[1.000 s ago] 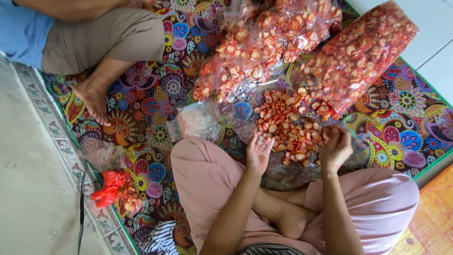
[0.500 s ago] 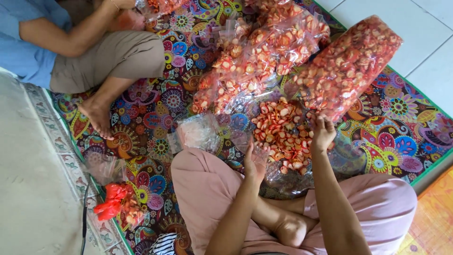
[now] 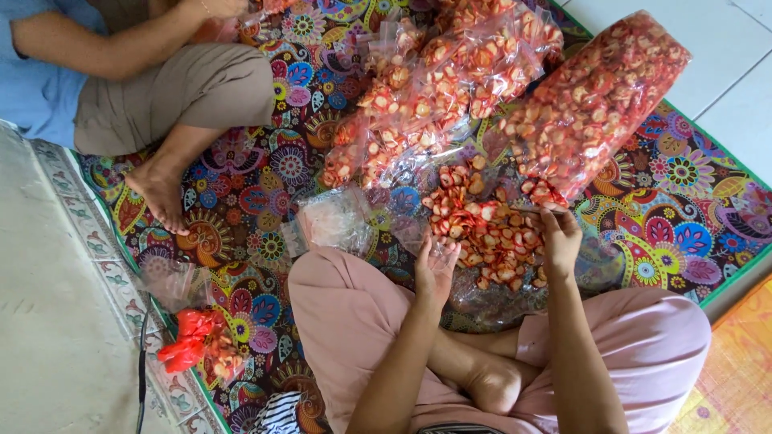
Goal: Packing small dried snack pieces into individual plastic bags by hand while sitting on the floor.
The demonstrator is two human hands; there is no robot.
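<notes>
Floor: pale tiles at the top right, covered mostly by a bright patterned mat with flower and paisley shapes; a grey rug lay along the left.
Loose chips: a heap of red-and-cream chips lay on clear plastic on the mat, just in front of the person's crossed legs.
Left hand: the left hand rested at the near left edge of the heap, its grip closed on a small clear bag.
Right hand: the right hand was at the heap's right side, fingers curled down onto the chips; whether its grip held any I cannot tell.
Big bag: a large bag of chips lay tilted, its mouth just above the right hand.
Small packs: filled packs were piled beyond the heap.
Empty bags: clear bags lay left of the heap.
Other person: seated at the top left, bare foot on the mat.
Red bundle: red plastic lay by the mat's left edge.
</notes>
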